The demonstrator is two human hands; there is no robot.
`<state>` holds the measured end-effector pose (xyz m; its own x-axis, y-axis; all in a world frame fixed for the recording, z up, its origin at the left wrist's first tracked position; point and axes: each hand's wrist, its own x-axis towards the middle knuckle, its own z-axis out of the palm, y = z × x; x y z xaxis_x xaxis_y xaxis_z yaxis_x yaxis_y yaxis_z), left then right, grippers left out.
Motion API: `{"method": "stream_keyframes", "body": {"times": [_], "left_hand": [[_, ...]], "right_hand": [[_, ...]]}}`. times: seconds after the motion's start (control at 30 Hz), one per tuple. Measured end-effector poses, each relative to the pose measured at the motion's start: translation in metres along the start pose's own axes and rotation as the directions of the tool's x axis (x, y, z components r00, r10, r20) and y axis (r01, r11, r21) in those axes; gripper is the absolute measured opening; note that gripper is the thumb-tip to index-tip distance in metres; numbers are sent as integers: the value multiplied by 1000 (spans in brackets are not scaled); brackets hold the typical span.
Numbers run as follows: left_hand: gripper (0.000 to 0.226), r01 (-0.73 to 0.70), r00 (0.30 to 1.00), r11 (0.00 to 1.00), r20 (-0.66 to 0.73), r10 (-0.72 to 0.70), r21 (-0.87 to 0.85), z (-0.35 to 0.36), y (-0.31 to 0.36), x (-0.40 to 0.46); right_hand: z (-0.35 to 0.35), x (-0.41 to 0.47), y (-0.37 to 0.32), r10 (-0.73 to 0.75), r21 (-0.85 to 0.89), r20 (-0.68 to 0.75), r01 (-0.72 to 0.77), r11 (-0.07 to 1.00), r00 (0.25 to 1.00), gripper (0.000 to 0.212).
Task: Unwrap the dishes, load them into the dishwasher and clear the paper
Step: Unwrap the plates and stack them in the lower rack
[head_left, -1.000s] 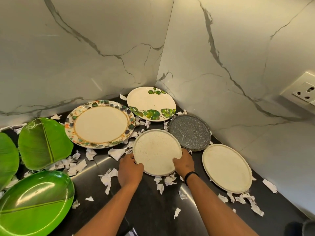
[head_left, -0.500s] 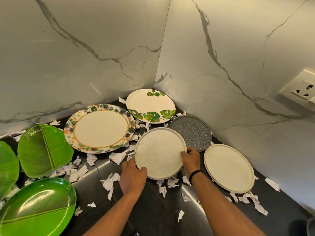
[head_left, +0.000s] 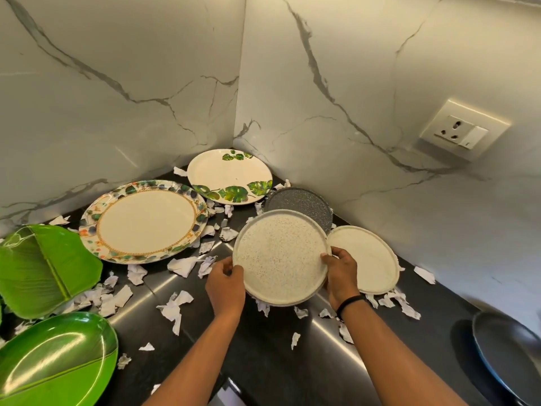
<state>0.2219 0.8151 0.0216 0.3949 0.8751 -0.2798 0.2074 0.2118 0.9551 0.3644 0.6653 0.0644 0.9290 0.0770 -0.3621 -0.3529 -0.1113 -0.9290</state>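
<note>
Head view only: both hands hold the speckled plate (head_left: 280,256) tilted above the surface (head_left: 263,361), near its back corner. Left hand (head_left: 225,285) grips its left rim, right hand (head_left: 341,276) its right rim. Paper scraps (head_left: 175,309) litter the surface among other plates.

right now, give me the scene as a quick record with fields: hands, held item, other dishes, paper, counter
left hand: left hand grips the near-left rim of the speckled plate
right hand: right hand grips its right rim
held item: speckled plate, face up, tilted, overlapping the grey plate in view
other dishes: cream plate, leaf plate, floral plate, green plates, dark pan
paper: torn scraps scattered among the dishes
counter: dark counter
</note>
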Motion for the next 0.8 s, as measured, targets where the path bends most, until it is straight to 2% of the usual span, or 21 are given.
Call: {"method": "stream_keyframes", "body": {"times": [0.17, 0.4, 0.6, 0.7, 0.8], "left_hand": [[25, 38, 979, 998, 202, -28, -45, 27, 16, -32], [18, 40, 866, 998, 501, -10, -48, 71, 51, -116], [22, 30, 732, 999, 681, 3, -37, 93, 52, -224], [15, -5, 637, 1000, 770, 10, -9, 98, 46, -281], [19, -46, 530, 999, 848, 1, 28, 107, 39, -338]], "right_hand": [[-61, -29, -14, -45, 50, -108, 51, 997, 993, 17], [-176, -98, -26, -110, 103, -288, 145, 984, 951, 19], [-287, -172, -13, -151, 111, -489, 233, 966, 859, 11], [-337, -212, 0, -135, 163, -576, 275, 947, 806, 10], [-390, -254, 16, -115, 176, -667, 305, 936, 736, 7]]}}
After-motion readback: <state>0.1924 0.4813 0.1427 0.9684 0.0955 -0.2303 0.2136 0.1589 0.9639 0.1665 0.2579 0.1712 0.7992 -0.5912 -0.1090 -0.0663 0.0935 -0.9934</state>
